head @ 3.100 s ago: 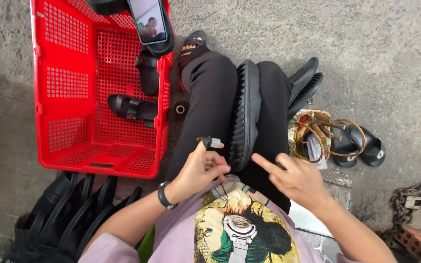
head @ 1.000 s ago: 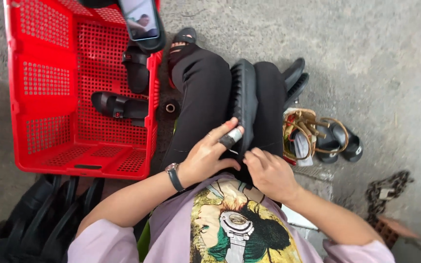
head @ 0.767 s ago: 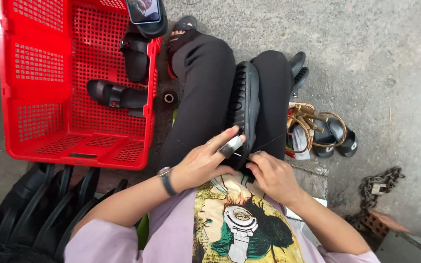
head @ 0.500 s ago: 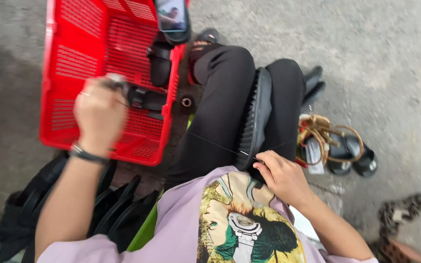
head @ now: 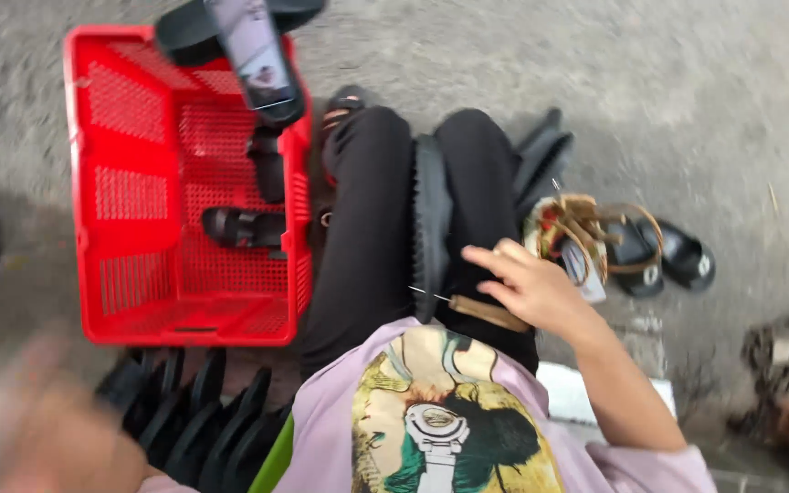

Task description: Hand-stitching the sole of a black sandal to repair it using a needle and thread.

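My right hand [head: 531, 288] rests half-curled, fingers loose, on the black shoe sole [head: 429, 224] clamped upright between my knees, a needle [head: 429, 293] just at nine o'clock of it. My left hand [head: 38, 429] is a blur at seven o'clock; its grip I cannot tell. Red basket [head: 102, 183] at ten.

I see a bright red basket [head: 139, 301] pierced all over with a small grid, holding black sandals [head: 244, 228], and a black sole [head: 431, 219] between my black trouser legs [head: 367, 219]. My shirt [head: 431, 420] is pale lilac with a yellow, green and black print, and by my right hand [head: 536, 288] sits a tan strip [head: 490, 313]; the ground [head: 687, 91] is mottled grey
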